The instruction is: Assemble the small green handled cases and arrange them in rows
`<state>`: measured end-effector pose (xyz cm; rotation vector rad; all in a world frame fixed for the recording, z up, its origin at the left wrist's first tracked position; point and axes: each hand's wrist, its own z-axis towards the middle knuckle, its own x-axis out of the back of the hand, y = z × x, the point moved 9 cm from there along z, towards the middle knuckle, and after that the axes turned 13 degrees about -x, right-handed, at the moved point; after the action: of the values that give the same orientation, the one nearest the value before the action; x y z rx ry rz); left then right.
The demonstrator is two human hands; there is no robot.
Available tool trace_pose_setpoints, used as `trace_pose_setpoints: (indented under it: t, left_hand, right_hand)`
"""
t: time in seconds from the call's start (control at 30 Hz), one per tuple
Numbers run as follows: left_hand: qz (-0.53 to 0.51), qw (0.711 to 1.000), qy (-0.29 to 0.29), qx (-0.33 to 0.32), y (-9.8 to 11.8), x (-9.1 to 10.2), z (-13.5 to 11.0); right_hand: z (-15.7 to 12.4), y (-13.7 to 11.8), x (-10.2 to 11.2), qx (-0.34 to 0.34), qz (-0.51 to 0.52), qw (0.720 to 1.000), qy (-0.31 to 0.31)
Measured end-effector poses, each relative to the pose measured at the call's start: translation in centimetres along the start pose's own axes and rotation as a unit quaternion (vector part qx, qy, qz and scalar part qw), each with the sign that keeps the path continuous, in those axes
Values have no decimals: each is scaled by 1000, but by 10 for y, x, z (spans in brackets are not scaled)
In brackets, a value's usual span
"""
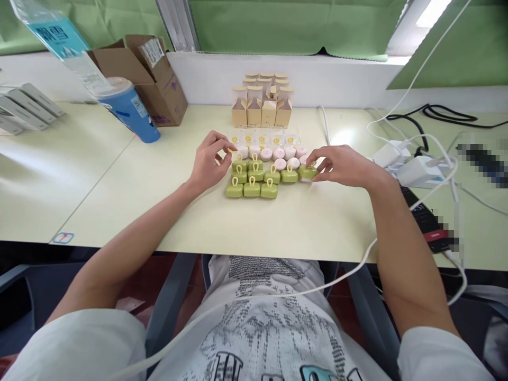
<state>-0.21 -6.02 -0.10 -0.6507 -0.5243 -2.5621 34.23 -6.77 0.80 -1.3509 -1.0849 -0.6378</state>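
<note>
My left hand (212, 161) is at the left end of the group of small items. Its thumb and index finger curl together beside a pale round piece (242, 152); whatever they hold, if anything, is hidden. At the right end, my right hand (341, 166) pinches a small green case (306, 172) with a loop on top. Several matching green cases (251, 189) with cream loops stand in rows between my hands. Behind them are several pale pink and white round pieces (279, 153), then a row of clear containers (262, 135) with yellow marks.
Small open cardboard boxes (262, 111) stand by the wall. To the left are a large carton (159, 84), a blue cup (129, 111), a clear bottle (63, 42) and white boxes (27, 106). White adapters (418, 169), cables and a phone (426, 219) lie right; a white cable crosses my lap.
</note>
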Motion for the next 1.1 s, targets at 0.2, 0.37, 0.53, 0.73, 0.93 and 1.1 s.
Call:
trace_pose_setpoints:
  t: [0.2, 0.37, 0.53, 0.73, 0.93, 1.1]
  left_hand:
    - [-2, 1000, -11, 11, -5, -2, -1]
    - [-18, 999, -48, 8, -8, -2, 2]
    - [-63, 988, -137, -16, -8, -5, 3]
    - [-85, 977, -197, -14, -10, -10, -1]
    - [-94, 971, -221, -3, -10, -15, -4]
    - [-91, 971, -223, 3, -10, -15, -3]
  right_hand:
    - [0, -4, -1, 19, -9, 1000, -6]
    - [-2, 3, 9, -8, 33, 999, 22]
    - [6, 11, 13, -1, -4, 994, 106]
    - [19, 20, -4, 34, -41, 992, 111]
    - [24, 29, -4, 60, -44, 988, 138]
    - [26, 30, -5, 74, -48, 984, 152]
